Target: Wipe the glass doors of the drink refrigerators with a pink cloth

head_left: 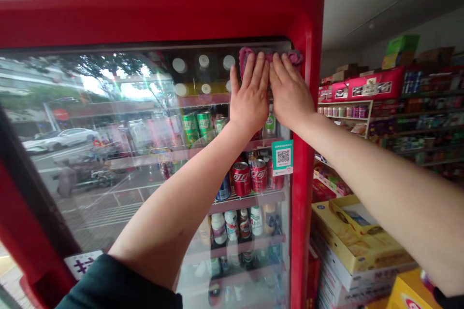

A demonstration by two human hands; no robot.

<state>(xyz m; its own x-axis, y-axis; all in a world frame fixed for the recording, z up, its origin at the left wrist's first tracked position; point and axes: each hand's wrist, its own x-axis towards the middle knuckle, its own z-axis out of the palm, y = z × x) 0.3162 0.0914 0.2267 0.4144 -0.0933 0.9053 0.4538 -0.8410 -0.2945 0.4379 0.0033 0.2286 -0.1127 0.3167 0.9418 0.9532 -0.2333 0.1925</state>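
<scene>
A pink cloth [247,56] lies bunched high on the glass door [108,106] of a red drinks fridge [303,188], near its far right corner, mostly hidden under both palms. The left hand [250,94] and right hand [290,91] press flat on it side by side, fingers spread, not gripping. Behind the glass, red cans [241,178] stand just beside a QR code sticker [282,157], its small print too blurry to read. Boxed biscuits [358,236] are stacked at near right.

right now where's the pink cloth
In the head view, the pink cloth sits high on the red fridge's glass door, under both hands.
</scene>
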